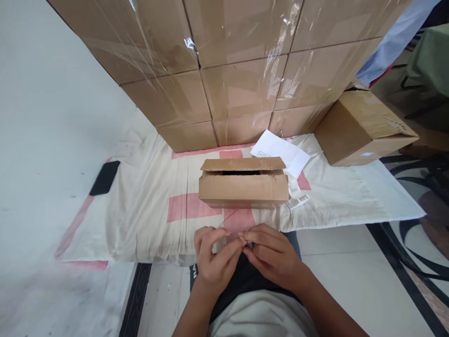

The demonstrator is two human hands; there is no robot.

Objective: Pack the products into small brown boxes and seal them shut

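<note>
My left hand and my right hand meet fingertip to fingertip over my lap, just in front of the cloth's near edge. Both pinch at the same spot, and whatever lies between the fingertips is too small or hidden to name. Beyond them sits a small cardboard box on the cloth, its top flap slightly raised over a dark gap. A white sheet of paper with printed outlines lies behind the box. By the box's right end is a small white frame-like piece.
Large taped cardboard cartons stand stacked along the back. To the right is another carton. A dark phone-like slab rests at the left against the white wall. The cream and pink cloth covers the surface.
</note>
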